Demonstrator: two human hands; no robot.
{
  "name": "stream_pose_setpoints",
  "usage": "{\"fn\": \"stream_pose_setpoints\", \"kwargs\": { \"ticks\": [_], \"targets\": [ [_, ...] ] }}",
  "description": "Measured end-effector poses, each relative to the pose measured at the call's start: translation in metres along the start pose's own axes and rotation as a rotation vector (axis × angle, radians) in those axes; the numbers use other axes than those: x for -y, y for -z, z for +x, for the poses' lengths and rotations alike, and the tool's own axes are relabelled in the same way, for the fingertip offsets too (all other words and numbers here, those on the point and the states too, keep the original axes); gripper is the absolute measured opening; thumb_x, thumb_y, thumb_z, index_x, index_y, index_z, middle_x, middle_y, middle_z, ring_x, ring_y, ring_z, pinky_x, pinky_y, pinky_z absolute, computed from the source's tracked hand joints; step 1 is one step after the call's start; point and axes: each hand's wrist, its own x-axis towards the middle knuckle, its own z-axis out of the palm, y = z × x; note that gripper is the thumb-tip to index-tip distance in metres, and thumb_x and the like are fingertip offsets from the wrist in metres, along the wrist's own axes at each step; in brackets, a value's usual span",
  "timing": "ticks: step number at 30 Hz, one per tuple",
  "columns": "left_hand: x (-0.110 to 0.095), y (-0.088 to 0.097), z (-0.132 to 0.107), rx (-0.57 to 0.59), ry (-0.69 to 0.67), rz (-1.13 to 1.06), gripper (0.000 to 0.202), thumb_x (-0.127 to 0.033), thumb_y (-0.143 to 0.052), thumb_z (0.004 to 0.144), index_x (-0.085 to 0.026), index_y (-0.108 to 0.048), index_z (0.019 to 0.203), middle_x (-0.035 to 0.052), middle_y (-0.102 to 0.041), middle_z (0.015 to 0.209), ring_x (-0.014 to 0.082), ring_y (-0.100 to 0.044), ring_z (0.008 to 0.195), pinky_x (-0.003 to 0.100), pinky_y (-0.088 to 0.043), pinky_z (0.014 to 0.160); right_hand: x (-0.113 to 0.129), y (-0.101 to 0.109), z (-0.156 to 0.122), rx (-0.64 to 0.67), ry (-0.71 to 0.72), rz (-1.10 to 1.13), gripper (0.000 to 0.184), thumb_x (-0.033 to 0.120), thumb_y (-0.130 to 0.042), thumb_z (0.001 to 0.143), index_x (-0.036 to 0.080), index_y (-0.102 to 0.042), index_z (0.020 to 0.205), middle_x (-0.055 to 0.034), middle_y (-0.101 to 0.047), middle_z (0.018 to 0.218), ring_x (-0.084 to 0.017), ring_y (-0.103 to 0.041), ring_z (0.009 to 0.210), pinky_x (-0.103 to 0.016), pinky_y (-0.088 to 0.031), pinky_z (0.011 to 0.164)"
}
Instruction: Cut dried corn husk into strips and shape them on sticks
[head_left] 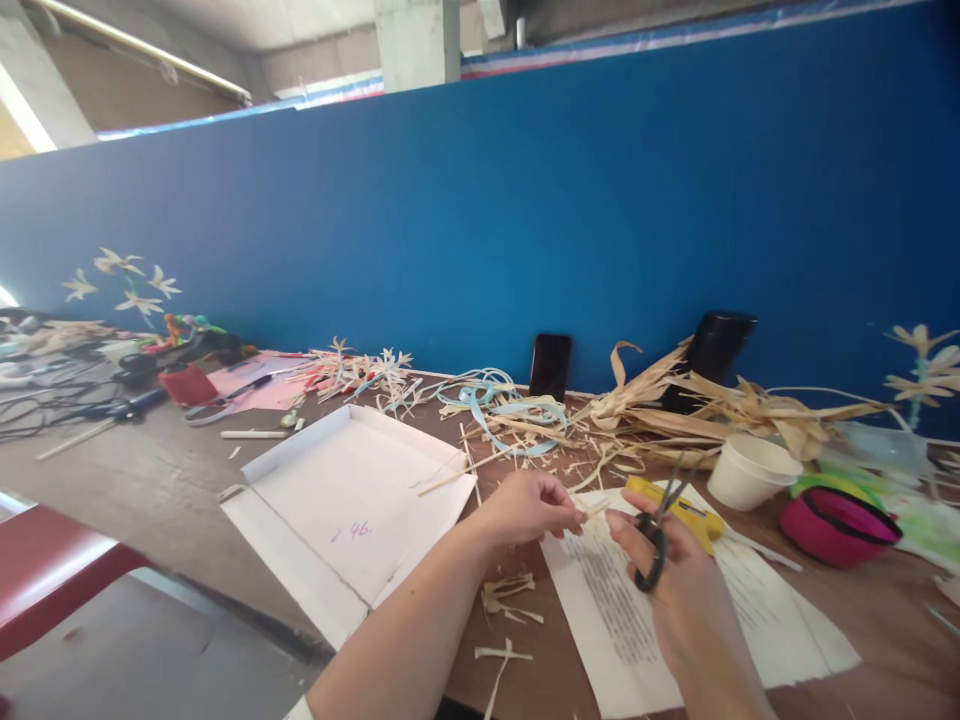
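**Snipping a straw strip at the near edge**

L hand is pinching the thin straw strip btwn thumb and forefinger tips, other fingers curled in. R hand is gripping the scissors, fingers closed thru the black loops, blades pointing toward the far edge. Both hands are hovering over the printed sheet near the surface's near edge, w/ the strip spanning the gap btwn them.

Judging by the grip, the cut is likely going best w/ the strip kept taut and the pinch sitting close to the blades, so the thin fibre isn't bending away; L fingertips should be staying clear of the blade line. Straw scraps are lying just under the L wrist.

Containers: the white flat box, lying open left of the hands, is showing only a pink handwritten mark, w/ a stick resting across its right rim. The white cup is standing upright right of the hands; contents can't be seen. The pink bowl is sitting just beside it toward the right edge, inside hidden too.

Farther back, dried leaves and blue ribbon are piling along the far edge, and a phone is leaning on the blue wall.
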Motion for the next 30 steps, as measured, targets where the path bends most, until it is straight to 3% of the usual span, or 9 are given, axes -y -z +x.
{"fn": "stream_pose_setpoints", "kwargs": {
  "ticks": [5, 11, 17, 21, 26, 30],
  "targets": [
    [-0.001, -0.003, -0.001, 0.086, 0.024, -0.107, 0.037, -0.042, -0.073, 0.056, -0.014, -0.062, 0.078, 0.0056, -0.066, 0.074, 0.0112, -0.057, 0.059, 0.022, -0.042, 0.051, 0.002, -0.004, -0.002, 0.056, -0.052, -0.056, 0.049, 0.035, -0.073, 0.063, 0.022, -0.061, 0.109, 0.0004, -0.063, 0.076, -0.015, -0.055, 0.066, -0.027, -0.045, 0.063],
    [-0.004, 0.001, -0.003, 0.144, 0.037, -0.124, 0.037, -0.042, -0.072, 0.057, -0.015, -0.067, 0.081, 0.0057, -0.067, 0.079, 0.0126, -0.059, 0.066, 0.022, -0.043, 0.054, 0.005, -0.005, 0.000, 0.065, -0.036, -0.090, 0.049, 0.034, -0.072, 0.064, 0.022, -0.060, 0.111, -0.0010, -0.065, 0.080, -0.017, -0.059, 0.072, -0.028, -0.045, 0.067],
    [-0.005, 0.004, -0.005, 0.089, 0.018, -0.134, 0.035, -0.042, -0.073, 0.057, -0.015, -0.069, 0.078, 0.0029, -0.063, 0.069, 0.0112, -0.056, 0.065, 0.021, -0.042, 0.055, 0.010, -0.007, 0.001, 0.085, -0.018, -0.132, 0.051, 0.036, -0.073, 0.063, 0.023, -0.061, 0.111, -0.0008, -0.067, 0.080, -0.018, -0.061, 0.074, -0.028, -0.045, 0.069],
    [-0.004, 0.006, -0.004, -0.009, -0.022, -0.292, 0.036, -0.042, -0.075, 0.055, -0.014, -0.068, 0.076, 0.0028, -0.063, 0.069, 0.0110, -0.056, 0.064, 0.020, -0.040, 0.053, 0.013, -0.008, -0.001, 0.083, -0.031, -0.179, 0.049, 0.042, -0.071, 0.065, 0.023, -0.062, 0.110, -0.0005, -0.066, 0.074, -0.019, -0.061, 0.071, -0.027, -0.046, 0.062],
    [-0.005, 0.008, 0.000, -0.163, -0.024, -0.548, 0.040, -0.042, -0.077, 0.052, -0.013, -0.067, 0.078, 0.0027, -0.063, 0.068, 0.0101, -0.057, 0.062, 0.019, -0.040, 0.053, 0.011, -0.012, -0.006, 0.238, -0.111, -0.267, 0.055, 0.053, -0.068, 0.065, 0.019, -0.066, 0.107, -0.0039, -0.067, 0.067, -0.018, -0.059, 0.059, -0.025, -0.042, 0.048],
    [-0.006, 0.009, 0.002, -0.203, -0.037, -0.603, 0.042, -0.042, -0.079, 0.050, -0.012, -0.066, 0.077, 0.0028, -0.062, 0.064, 0.0099, -0.056, 0.059, 0.020, -0.041, 0.052, 0.005, -0.017, -0.010, 0.384, -0.121, -0.277, 0.055, 0.057, -0.066, 0.065, 0.020, -0.068, 0.106, -0.0027, -0.066, 0.063, -0.016, -0.056, 0.054, -0.025, -0.042, 0.048]
  ]
}}
